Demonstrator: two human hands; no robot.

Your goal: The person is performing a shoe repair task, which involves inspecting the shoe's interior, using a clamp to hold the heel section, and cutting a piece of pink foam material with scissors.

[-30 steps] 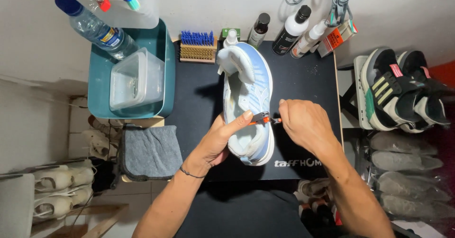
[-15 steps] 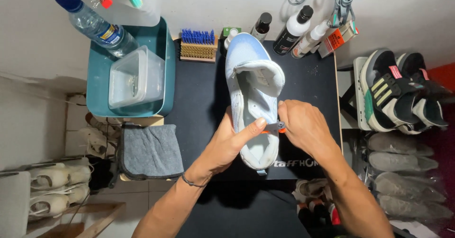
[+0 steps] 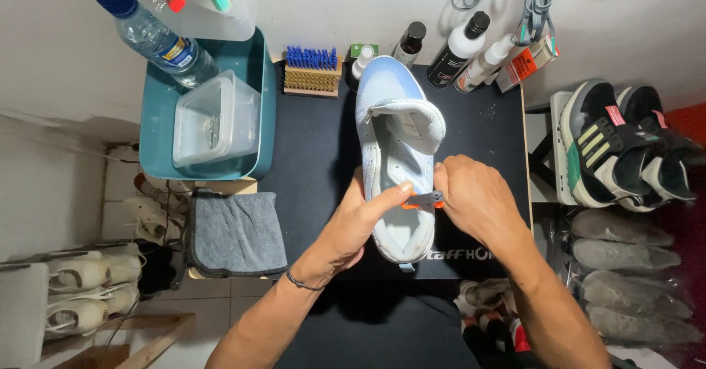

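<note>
Head view, looking straight down. Pale blue sneaker [image 3: 397, 156] lying on the black surface [image 3: 316, 163], long axis running away from the body: toe far, pointing toward the row of bottles [image 3: 460, 49] at the back edge, heel near, just above the front rim of the surface. Opening facing up, collar and tongue in plain sight.

Left hand [image 3: 353, 226] coming in from the near left of the sneaker, palm against its left flank, thumb laid across the opening toward the right wall; fingers wrapped under and mostly hidden, clamped on the sneaker. Right hand [image 3: 474, 203] pressed against the sneaker's right side at the same level, fingers pinched together on a small grey-and-orange tool [image 3: 423, 201], its tip touching the sneaker's right edge just beside the left thumb. Both hands equally close, meeting at mid-length, nearer heel than toe.

Left of the sneaker, well apart: teal tray [image 3: 158, 163] holding a clear plastic tub [image 3: 217, 119] and a water bottle [image 3: 154, 42]. Grey folded cloth [image 3: 235, 233] near the left wrist. Blue-bristled brush [image 3: 311, 71] beside the toe, far left. Right of the sneaker, beyond the surface's edge: more shoes [image 3: 625, 148] on a shelf.
</note>
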